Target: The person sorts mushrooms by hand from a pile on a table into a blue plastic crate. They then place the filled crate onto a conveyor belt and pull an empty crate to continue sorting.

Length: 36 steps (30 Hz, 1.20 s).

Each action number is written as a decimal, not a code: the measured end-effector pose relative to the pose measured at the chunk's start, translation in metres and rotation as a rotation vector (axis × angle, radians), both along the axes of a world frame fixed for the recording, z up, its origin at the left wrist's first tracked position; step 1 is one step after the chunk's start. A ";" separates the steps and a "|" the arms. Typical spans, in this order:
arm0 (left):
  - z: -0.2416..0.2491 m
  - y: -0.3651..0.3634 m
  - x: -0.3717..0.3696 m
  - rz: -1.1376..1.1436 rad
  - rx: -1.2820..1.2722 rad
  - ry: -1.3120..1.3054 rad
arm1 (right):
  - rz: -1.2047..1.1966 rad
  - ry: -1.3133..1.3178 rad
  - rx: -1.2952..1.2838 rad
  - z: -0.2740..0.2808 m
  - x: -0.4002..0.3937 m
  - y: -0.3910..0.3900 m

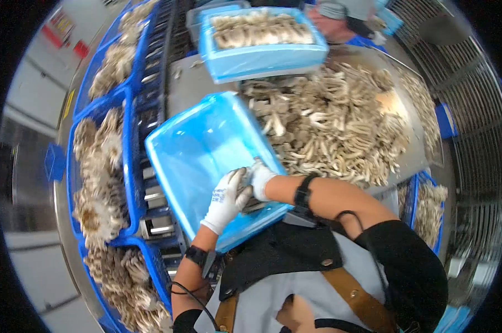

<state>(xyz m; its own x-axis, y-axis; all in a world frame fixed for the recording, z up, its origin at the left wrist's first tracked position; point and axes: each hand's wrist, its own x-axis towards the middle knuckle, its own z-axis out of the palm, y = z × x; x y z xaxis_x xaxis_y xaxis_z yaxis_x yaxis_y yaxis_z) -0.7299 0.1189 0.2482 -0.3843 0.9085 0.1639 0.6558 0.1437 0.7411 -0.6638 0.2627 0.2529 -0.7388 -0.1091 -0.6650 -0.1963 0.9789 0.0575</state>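
Observation:
A box lined with blue plastic film [201,145] stands tilted in front of me, most of its bottom bare. Inside its near right part, my gloved left hand [226,195] curls its fingers over a small bunch of mushrooms [254,206]. My gloved right hand [260,178] is beside it, touching or almost touching, with bent fingers closed at the same bunch. The hands cover most of that bunch. Right of the box, a large heap of grey-brown mushrooms [334,122] lies on the metal table [192,83].
Another blue-lined box [267,62], filled with rows of mushrooms, stands at the far side. Blue crates [130,166] of mushroom clusters line the left, beside a roller conveyor [157,200]. Another crate [413,200] is at the right. A co-worker [339,25] is across the table.

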 end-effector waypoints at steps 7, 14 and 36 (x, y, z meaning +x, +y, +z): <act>-0.092 0.035 -0.020 -0.139 -0.280 -0.046 | 0.020 -0.019 0.150 0.021 0.049 0.009; -0.063 0.045 -0.016 -0.262 -0.575 0.171 | 0.057 0.299 -0.337 0.031 0.086 0.053; 0.072 0.248 0.186 0.007 -0.347 -0.020 | -0.877 -0.277 0.220 -0.045 0.274 0.521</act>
<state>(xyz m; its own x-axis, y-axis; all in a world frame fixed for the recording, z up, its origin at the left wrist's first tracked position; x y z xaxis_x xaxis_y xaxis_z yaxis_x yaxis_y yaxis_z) -0.5435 0.3668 0.3204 -0.3906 0.9063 -0.1616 0.6397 0.3935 0.6603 -0.3903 0.7837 0.2074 -0.3105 0.5589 -0.7689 0.5702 0.7567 0.3198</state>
